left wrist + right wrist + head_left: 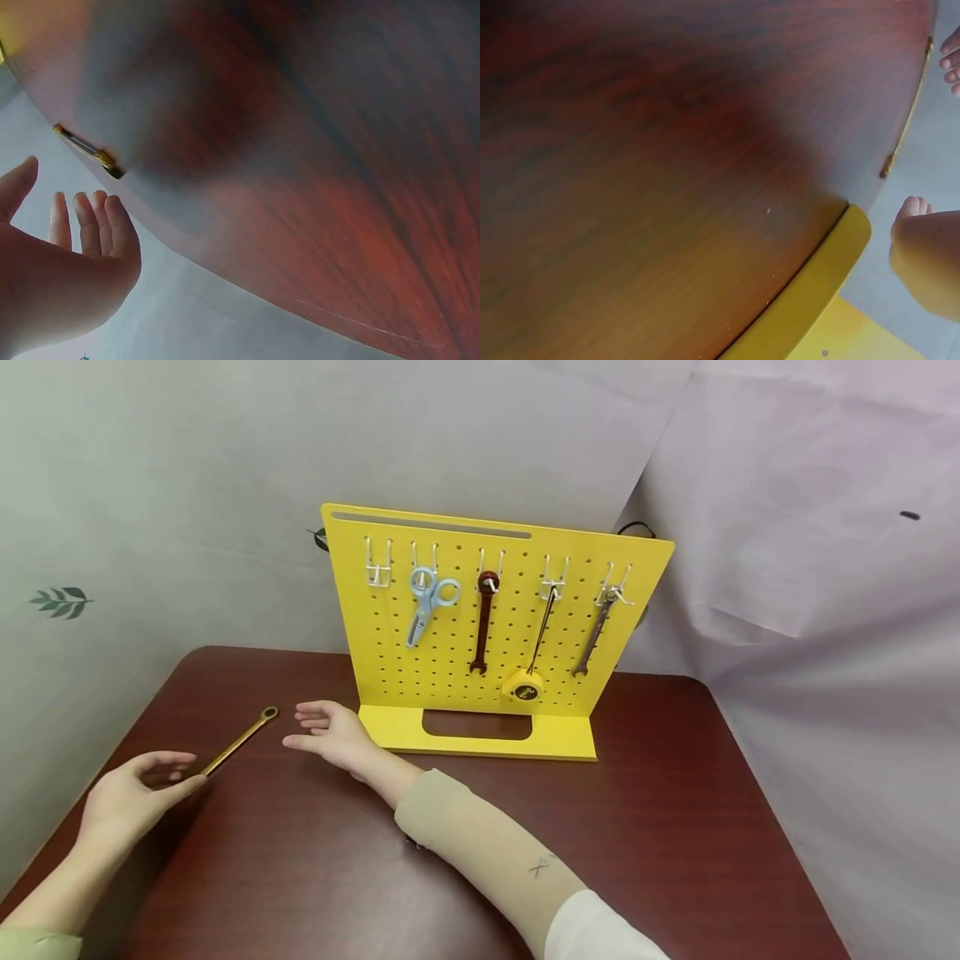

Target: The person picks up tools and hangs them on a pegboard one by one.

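Observation:
A gold ratchet wrench (242,742) lies slanted on the left part of the table, its ring end pointing away. Close to its near end is my left hand (135,797), thumb and fingers spread apart. In the left wrist view the fingers of that hand (82,262) stand clear of the wrench (86,148). My right hand (337,737) reaches across to the other side of the ring end, palm turned toward it and fingers extended. The right wrist view has the wrench (907,112) lying between both hands, touched by neither as far as I can see.
Behind the right hand stands a yellow pegboard (442,685) with white hooks (378,575). From it hang light blue scissors (426,602), a dark red wrench (483,622), a yellow tape measure (523,686) and a silver wrench (596,635). The table (675,827) is reddish brown.

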`<action>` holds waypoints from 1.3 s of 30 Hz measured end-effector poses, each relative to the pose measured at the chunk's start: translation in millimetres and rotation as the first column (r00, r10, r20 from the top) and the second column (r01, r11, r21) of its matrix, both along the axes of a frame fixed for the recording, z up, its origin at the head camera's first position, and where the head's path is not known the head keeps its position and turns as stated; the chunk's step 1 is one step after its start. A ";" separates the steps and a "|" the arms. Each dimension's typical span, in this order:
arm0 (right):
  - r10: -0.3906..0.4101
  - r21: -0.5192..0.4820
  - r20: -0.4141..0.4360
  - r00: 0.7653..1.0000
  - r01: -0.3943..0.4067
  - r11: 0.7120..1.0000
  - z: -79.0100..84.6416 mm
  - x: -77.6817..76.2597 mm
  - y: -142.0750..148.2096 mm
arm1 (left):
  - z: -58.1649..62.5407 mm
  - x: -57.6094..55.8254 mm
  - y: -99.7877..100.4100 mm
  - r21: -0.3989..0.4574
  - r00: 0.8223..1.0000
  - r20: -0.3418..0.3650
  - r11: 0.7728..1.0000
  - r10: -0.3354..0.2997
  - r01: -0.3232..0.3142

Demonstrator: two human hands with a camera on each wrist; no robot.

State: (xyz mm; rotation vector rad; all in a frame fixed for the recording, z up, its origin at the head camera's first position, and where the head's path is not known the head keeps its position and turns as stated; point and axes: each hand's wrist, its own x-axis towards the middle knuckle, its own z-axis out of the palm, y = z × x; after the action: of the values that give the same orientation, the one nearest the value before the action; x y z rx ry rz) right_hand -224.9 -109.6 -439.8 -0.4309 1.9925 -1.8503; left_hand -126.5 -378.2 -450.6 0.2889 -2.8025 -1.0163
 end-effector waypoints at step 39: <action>0.086 0.042 0.171 0.982 -0.094 0.995 -10.2 -14.9 -33.4 | -9.7 -26.3 1.2 -0.190 0.994 0.019 0.976 -0.107 0.108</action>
State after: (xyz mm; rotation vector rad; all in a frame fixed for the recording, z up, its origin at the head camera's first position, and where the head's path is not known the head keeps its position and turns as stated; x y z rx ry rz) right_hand -239.8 -143.0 -450.0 -0.3320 1.8704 -1.7184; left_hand -152.8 -377.0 -460.3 0.1200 -2.9233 -0.7588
